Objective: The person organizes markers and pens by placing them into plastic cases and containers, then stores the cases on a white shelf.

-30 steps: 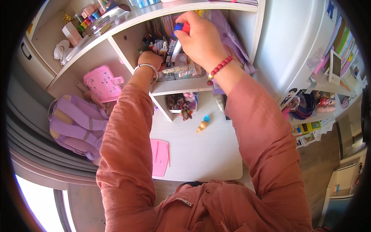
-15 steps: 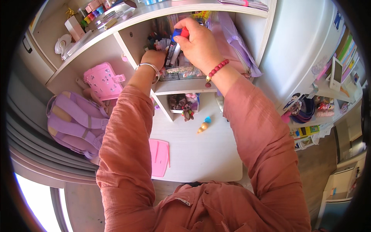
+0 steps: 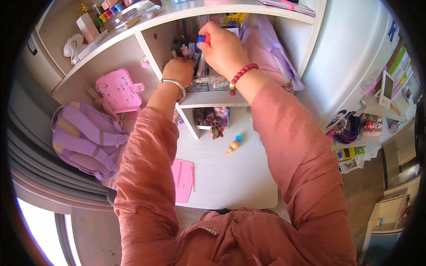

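Both hands reach into the shelf compartment above the desk. My right hand, a red bead bracelet at its wrist, is closed around a blue-capped marker and a red-capped marker. They stand low in a clear pen organizer full of pens and bottles. My left hand, with a silver bangle, rests at the organizer's left front; its fingertips are hidden among the contents. Close above it a small pink bottle shows.
A pink fabric pouch and a lilac bag fill the compartment's right side. On the desk lie a pink tray and a small gold-and-blue object. A purple backpack stands at the left.
My right hand has lowered slightly with the markers, bringing them down into the organizer. My left hand has shifted a little to the right. The view has moved slightly.
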The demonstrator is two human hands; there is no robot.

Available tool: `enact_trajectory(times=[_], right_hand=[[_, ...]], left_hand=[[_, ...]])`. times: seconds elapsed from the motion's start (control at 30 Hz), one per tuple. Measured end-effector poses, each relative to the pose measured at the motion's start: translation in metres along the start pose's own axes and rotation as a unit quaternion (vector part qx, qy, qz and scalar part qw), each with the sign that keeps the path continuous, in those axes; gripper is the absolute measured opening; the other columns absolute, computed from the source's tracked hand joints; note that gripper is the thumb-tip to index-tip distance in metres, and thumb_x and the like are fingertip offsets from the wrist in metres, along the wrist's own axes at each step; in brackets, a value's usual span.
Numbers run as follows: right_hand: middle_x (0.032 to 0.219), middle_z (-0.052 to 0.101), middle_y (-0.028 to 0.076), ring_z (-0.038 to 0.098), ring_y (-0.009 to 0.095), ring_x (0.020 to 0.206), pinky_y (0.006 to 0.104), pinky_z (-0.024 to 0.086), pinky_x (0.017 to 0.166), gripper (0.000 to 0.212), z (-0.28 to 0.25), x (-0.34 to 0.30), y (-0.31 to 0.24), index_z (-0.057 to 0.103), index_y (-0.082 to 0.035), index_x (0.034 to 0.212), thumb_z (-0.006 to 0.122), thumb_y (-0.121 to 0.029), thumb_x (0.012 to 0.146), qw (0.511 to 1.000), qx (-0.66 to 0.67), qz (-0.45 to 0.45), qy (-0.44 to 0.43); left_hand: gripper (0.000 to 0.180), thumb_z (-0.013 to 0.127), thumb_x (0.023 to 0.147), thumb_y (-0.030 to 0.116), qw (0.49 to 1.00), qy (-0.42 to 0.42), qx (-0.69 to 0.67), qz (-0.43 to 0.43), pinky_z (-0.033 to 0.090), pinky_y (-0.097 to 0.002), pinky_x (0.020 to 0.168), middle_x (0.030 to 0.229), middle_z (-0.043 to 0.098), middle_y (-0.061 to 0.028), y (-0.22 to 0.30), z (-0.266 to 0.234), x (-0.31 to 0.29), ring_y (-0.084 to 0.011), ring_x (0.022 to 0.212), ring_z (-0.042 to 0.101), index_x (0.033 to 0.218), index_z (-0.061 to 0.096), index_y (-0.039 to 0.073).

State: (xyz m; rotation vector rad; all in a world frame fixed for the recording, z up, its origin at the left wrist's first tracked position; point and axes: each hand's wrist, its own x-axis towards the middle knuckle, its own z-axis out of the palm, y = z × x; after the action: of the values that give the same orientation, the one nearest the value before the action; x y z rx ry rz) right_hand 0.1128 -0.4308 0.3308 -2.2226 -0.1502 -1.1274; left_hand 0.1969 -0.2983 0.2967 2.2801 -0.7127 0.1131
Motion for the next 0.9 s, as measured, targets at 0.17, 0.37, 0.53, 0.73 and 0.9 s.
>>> enact_trajectory(times=[0.17,0.37,0.53,0.73,0.9], right_hand=[[0.080,0.061,0.014,0.059,0.032,0.077,0.0386,0.047,0.068,0.021,0.007,0.008,0.005,0.057,-0.007,0.095,0.061,-0.015,0.076,0.996,-0.063,-0.056,-0.019],[0.098,0.051,0.015,0.058,0.031,0.085,0.0394,0.048,0.073,0.017,0.029,0.001,-0.004,0.062,-0.007,0.089,0.049,-0.011,0.078,0.980,-0.159,-0.082,-0.089],[0.093,0.054,0.016,0.058,0.032,0.085,0.0406,0.048,0.072,0.016,0.032,0.002,-0.001,0.058,-0.007,0.090,0.049,-0.010,0.077,0.983,-0.150,-0.078,-0.067],[0.088,0.059,0.016,0.060,0.030,0.072,0.0366,0.050,0.063,0.019,0.023,-0.002,-0.001,0.057,-0.007,0.098,0.049,-0.010,0.081,0.963,-0.225,-0.118,-0.091],[0.100,0.055,0.017,0.059,0.026,0.085,0.0359,0.048,0.071,0.042,-0.019,-0.058,-0.049,0.047,-0.006,0.116,0.059,-0.006,0.076,0.994,0.002,-0.089,-0.055]], left_hand=[[0.030,0.050,0.079,0.023,0.995,0.088,-0.015,-0.037,0.045,-0.0419,0.079,0.092,0.060,-0.0251,0.010,0.004,-0.011,-0.0374,0.090,0.058,0.090,0.057,-0.004],[0.038,0.051,0.079,0.017,0.981,0.181,0.059,0.041,0.045,-0.0451,0.078,0.096,0.058,-0.0277,0.033,-0.012,-0.027,-0.0414,0.090,0.056,0.111,0.046,-0.002],[0.040,0.051,0.078,0.015,0.976,0.196,0.071,0.067,0.045,-0.0456,0.076,0.095,0.058,-0.0258,0.034,-0.012,-0.034,-0.0416,0.088,0.056,0.116,0.043,0.005],[0.034,0.056,0.076,0.016,0.956,0.250,0.089,0.124,0.047,-0.0408,0.069,0.084,0.061,-0.0223,0.028,-0.012,-0.057,-0.0374,0.079,0.059,0.107,0.051,0.003],[0.024,0.059,0.078,0.019,0.957,0.277,-0.020,0.083,0.046,-0.0314,0.055,0.071,0.062,-0.0135,-0.031,-0.022,-0.132,-0.0226,0.060,0.059,0.095,0.057,0.002]])
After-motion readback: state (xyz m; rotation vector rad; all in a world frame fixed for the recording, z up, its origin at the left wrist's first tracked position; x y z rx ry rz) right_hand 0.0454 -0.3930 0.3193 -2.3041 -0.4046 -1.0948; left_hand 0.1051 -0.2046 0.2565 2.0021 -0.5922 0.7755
